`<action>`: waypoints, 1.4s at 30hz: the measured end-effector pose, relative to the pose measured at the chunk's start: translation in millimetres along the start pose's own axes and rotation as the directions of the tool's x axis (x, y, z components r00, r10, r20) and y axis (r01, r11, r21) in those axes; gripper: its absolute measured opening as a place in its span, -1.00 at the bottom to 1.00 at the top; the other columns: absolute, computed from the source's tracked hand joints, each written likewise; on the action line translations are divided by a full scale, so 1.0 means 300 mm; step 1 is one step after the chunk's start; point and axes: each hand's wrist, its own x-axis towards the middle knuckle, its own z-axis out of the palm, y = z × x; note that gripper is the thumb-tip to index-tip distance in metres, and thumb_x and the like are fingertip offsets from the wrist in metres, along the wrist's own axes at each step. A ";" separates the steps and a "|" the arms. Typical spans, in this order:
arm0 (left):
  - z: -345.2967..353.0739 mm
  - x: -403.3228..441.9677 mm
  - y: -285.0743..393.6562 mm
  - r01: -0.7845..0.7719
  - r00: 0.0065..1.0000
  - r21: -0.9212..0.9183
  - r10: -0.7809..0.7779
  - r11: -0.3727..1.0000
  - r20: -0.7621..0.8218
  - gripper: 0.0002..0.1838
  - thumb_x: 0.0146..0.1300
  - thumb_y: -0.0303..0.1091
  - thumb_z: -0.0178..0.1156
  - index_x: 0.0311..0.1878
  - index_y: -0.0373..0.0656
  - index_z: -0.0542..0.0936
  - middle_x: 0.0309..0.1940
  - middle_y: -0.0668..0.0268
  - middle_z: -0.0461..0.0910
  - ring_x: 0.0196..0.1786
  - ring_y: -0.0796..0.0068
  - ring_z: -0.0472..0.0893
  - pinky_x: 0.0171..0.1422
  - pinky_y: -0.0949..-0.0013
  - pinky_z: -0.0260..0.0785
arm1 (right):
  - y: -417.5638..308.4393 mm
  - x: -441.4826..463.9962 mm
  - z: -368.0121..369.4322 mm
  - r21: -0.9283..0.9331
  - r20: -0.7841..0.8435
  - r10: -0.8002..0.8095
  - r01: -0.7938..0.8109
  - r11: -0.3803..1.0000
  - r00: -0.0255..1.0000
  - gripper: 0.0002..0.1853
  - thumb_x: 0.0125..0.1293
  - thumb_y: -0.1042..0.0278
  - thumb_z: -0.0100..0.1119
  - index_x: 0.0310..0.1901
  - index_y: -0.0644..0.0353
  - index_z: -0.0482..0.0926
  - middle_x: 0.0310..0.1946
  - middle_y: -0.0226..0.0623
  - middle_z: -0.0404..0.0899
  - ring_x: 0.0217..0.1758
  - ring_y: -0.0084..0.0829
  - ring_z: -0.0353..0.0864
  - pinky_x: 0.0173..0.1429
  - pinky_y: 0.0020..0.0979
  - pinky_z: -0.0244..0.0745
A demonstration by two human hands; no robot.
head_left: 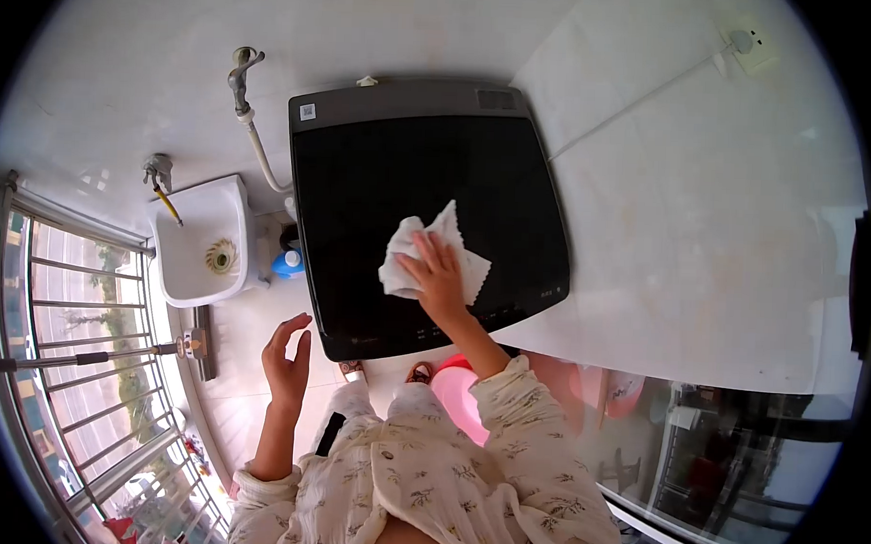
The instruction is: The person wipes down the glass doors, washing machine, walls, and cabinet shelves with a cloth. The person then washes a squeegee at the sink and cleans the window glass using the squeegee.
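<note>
Resting R hand (438, 277) on white cloth (403, 240), fingers slightly spread, hiding cloth's middle; atop glossy black washer lid (381, 169). Looks rumpled w/ zigzag edge, one corner poking up past fingertips. Holding L hand (286, 361) in air just off lid's L edge, loosely bent, thumb apart. Note pink basin (458, 407) below R hand, partly behind R sleeve (517, 400). See blue bottle (288, 264) above L hand, then white sink (181, 232) up-L, hose (264, 156) + tap (239, 81) farther up.
</note>
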 end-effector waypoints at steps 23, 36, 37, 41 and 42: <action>0.317 0.166 -0.202 0.218 0.960 0.029 -0.209 0.975 -0.189 -0.43 0.43 -0.36 0.07 0.43 -0.28 0.19 0.33 -0.06 0.35 0.34 -0.07 0.40 0.39 0.16 0.26 | 0.784 0.294 -0.092 -0.312 -0.389 0.350 -0.479 0.820 0.852 -0.51 0.29 0.12 0.20 0.24 0.03 0.48 0.43 -0.03 0.20 0.44 0.16 0.17 0.37 0.12 0.13; 0.315 0.186 -0.159 0.326 0.925 0.059 -0.306 0.943 -0.223 -0.54 0.47 -0.43 -0.07 0.40 -0.28 0.27 0.28 -0.05 0.43 0.32 0.00 0.44 0.38 0.19 0.27 | 0.305 0.319 -0.049 -0.048 0.100 -0.129 0.135 0.990 0.987 -0.33 0.00 0.26 0.48 0.24 -0.14 0.50 0.47 -0.24 0.19 0.50 -0.05 0.18 0.41 0.07 0.15; 0.316 0.185 -0.164 0.338 0.920 0.046 -0.320 0.940 -0.227 -0.55 0.48 -0.42 -0.08 0.39 -0.30 0.28 0.29 -0.04 0.43 0.33 0.05 0.44 0.40 0.22 0.24 | 0.438 0.363 -0.076 -0.135 0.039 -0.026 0.031 0.990 0.999 -0.38 0.09 0.26 0.41 0.25 -0.07 0.49 0.45 -0.18 0.21 0.48 0.02 0.19 0.38 0.08 0.15; 0.312 0.183 -0.156 0.328 0.925 0.067 -0.306 0.942 -0.224 -0.54 0.47 -0.43 -0.07 0.40 -0.25 0.27 0.29 -0.05 0.43 0.31 -0.02 0.46 0.36 0.17 0.30 | 0.592 0.655 0.034 -0.284 -0.264 0.197 -0.271 0.920 0.944 -0.51 0.32 0.16 0.20 0.26 0.04 0.44 0.41 -0.04 0.21 0.41 0.14 0.22 0.34 0.16 0.15; 0.310 0.184 -0.160 0.332 0.925 0.079 -0.307 0.940 -0.224 -0.54 0.47 -0.43 -0.06 0.40 -0.25 0.28 0.29 -0.05 0.43 0.31 -0.02 0.46 0.36 0.18 0.30 | 0.475 0.712 0.083 -0.224 -0.190 0.111 -0.153 0.962 0.976 -0.49 0.29 0.16 0.23 0.26 0.03 0.44 0.41 -0.04 0.21 0.41 0.13 0.21 0.34 0.17 0.17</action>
